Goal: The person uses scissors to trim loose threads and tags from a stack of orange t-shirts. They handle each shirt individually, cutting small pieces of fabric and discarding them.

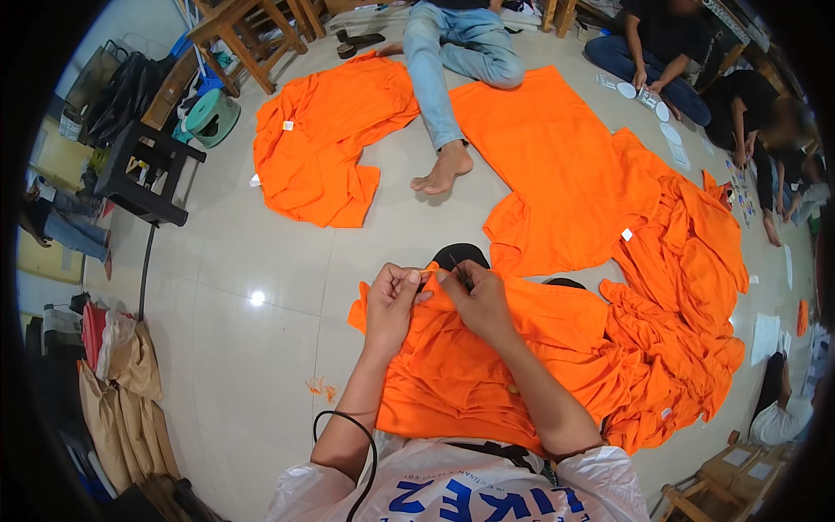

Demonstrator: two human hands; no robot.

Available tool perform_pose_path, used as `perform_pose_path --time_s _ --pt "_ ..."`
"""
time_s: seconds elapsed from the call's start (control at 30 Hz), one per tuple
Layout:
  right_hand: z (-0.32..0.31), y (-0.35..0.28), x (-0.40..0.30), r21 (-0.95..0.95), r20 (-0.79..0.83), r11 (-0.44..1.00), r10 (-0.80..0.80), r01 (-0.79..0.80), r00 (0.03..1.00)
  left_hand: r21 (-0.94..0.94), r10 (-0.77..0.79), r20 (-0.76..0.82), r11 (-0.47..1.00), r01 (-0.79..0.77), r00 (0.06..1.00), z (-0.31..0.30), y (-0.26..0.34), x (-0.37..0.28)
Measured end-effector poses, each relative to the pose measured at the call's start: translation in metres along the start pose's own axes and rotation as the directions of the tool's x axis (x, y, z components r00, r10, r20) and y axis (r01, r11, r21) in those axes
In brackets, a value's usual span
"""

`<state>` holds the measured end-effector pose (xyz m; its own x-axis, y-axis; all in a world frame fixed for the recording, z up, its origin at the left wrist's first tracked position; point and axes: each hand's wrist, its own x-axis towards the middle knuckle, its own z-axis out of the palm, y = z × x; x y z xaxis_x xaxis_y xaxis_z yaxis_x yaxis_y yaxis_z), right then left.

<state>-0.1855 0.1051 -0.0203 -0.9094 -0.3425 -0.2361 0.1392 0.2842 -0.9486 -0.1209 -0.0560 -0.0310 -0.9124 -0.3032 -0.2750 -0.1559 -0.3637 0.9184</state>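
An orange garment (509, 372) lies bunched across my lap. My left hand (396, 293) pinches a bit of its edge between thumb and fingertips. Close beside it, my right hand (476, 293) also touches the raised fabric and holds a small dark tool (462, 273), possibly thread snips; the fingers partly hide it. Just beyond both hands shows a rounded black thing (460, 254), mostly covered by them and the cloth. Orange thread scraps (321, 389) lie on the floor left of my lap.
Orange garments spread ahead (548, 163), at far left (326, 137) and heaped right (691, 261). A person's bare foot (445, 168) rests between them. More people sit at right near printed pieces (646, 98). Left stand a black stool (147, 169), a green stool (212, 117) and brown paper packages (124, 417).
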Motion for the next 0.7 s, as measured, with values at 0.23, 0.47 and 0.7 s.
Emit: perform_pose_path --time_s 0.23,0.47,0.7 --pt "0.004 0.019 0.007 -0.001 -0.042 0.995 -0.102 0.102 0.994 -0.238 -0.079 -0.046 0.969 0.066 0.996 0.006 0.003 0.006" --pt "-0.006 0.001 0.008 0.338 0.104 0.877 0.326 -0.342 0.940 -0.309 -0.119 -0.035 0.945 0.102 0.992 -0.003 -0.008 0.010" --pt "-0.005 0.014 0.009 0.339 0.062 0.891 0.297 -0.300 0.953 -0.201 -0.090 -0.025 0.976 0.083 0.996 0.003 -0.006 0.011"
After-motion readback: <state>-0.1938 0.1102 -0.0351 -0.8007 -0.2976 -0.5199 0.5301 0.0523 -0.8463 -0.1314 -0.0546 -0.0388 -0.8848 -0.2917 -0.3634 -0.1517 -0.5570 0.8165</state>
